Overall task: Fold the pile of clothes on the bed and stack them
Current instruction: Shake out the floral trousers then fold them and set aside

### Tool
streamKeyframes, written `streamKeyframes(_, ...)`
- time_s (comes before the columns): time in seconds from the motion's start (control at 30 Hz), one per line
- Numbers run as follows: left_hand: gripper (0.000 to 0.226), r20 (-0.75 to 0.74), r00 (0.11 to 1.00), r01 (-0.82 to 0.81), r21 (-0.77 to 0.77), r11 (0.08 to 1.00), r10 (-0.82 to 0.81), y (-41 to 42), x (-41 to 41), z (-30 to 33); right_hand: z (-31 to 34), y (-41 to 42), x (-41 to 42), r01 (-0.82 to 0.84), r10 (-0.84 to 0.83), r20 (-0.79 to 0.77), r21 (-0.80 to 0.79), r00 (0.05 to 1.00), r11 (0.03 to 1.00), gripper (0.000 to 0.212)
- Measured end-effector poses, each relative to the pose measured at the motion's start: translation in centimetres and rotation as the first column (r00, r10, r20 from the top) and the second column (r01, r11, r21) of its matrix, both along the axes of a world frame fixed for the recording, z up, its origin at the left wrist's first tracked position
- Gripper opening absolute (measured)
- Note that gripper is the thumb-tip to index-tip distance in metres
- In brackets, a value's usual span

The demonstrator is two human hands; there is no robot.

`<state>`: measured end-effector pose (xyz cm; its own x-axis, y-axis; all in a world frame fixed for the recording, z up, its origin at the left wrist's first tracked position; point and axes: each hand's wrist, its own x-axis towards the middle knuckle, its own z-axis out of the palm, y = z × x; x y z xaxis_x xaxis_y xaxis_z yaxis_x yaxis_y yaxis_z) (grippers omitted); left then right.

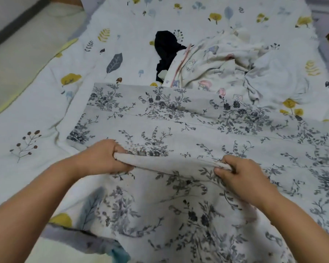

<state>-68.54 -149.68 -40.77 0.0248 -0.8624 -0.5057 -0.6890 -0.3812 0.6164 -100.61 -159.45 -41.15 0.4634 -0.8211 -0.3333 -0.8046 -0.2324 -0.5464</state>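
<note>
Both hands bunch the floral cloth mid-bed, fold in the making.

Left hand [104, 156] and right hand [243, 175] each grip a ridge of the floral cloth [179, 114], fingers curled tight; uneven pulling could skew the fold or drag the unfolded pile [217, 65] behind. The cloth's right and near edges run out of view.

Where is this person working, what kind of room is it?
Most likely a bedroom at home: both hands grip a floral cloth spread over a bed cover printed with leaves and mushrooms, with a rumpled heap of clothes waiting behind it.
</note>
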Motion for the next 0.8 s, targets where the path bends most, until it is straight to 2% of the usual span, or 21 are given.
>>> streamKeyframes(0.03,0.024,0.027,0.999,-0.043,0.004,0.999,0.043,-0.1,0.8,1.1,-0.1,-0.1,0.5,-0.004,0.004,0.004,-0.002,1.000,1.000,0.033)
streamKeyframes(0.1,0.025,0.129,0.977,-0.154,-0.136,0.979,0.171,-0.3,1.9,1.7,-0.6,-0.5,1.6,0.017,-0.016,0.036,-0.031,0.999,0.999,0.031)
streamKeyframes(0.17,0.020,0.194,0.918,-0.271,-0.332,0.903,0.346,-0.5,1.8,0.4,-1.6,-1.1,2.8,0.069,-0.065,0.035,-0.117,0.997,0.991,0.027)
streamKeyframes(0.23,0.032,0.227,0.824,-0.407,-0.402,0.820,0.520,-0.2,1.4,-2.0,-3.0,-1.5,3.8,0.134,-0.142,-0.018,-0.220,0.990,0.966,0.028)
streamKeyframes(0.33,0.047,0.349,0.708,-0.571,-0.230,0.789,0.614,1.7,1.1,-6.7,-5.4,-1.7,4.7,0.105,-0.158,-0.230,-0.227,0.960,0.968,0.024)
streamKeyframes(0.4,0.047,0.407,0.721,-0.609,-0.014,0.793,0.561,3.5,1.1,-9.4,-6.6,-1.5,5.6,0.001,-0.094,-0.428,-0.211,0.899,0.977,0.025)
streamKeyframes(0.47,0.045,0.267,0.798,-0.589,0.162,0.791,0.540,5.4,1.2,-11.2,-7.4,-1.1,6.9,-0.064,-0.084,-0.510,-0.266,0.856,0.962,0.038)
streamKeyframes(0.53,0.034,0.059,0.834,-0.545,0.242,0.803,0.548,6.8,1.3,-11.9,-7.9,-0.6,9.0,-0.094,-0.063,-0.439,-0.327,0.896,0.940,0.052)
streamKeyframes(0.57,0.031,-0.045,0.824,-0.534,0.270,0.801,0.565,7.4,1.3,-11.9,-8.1,-0.4,10.2,-0.119,-0.022,-0.396,-0.327,0.918,0.938,0.055)
streamKeyframes(0.67,0.026,-0.346,0.743,-0.492,0.297,0.818,0.573,8.4,2.0,-12.0,-9.1,-0.2,15.0,-0.236,0.150,-0.324,-0.247,0.934,0.940,0.053)
streamKeyframes(0.73,0.022,-0.469,0.676,-0.467,0.324,0.823,0.568,8.5,2.8,-11.7,-10.0,-0.5,18.3,-0.298,0.233,-0.301,-0.191,0.925,0.935,0.049)
streamKeyframes(0.8,0.005,-0.566,0.562,-0.458,0.395,0.797,0.603,8.4,3.3,-11.5,-10.7,-1.1,21.2,-0.330,0.273,-0.302,-0.156,0.913,0.931,0.046)
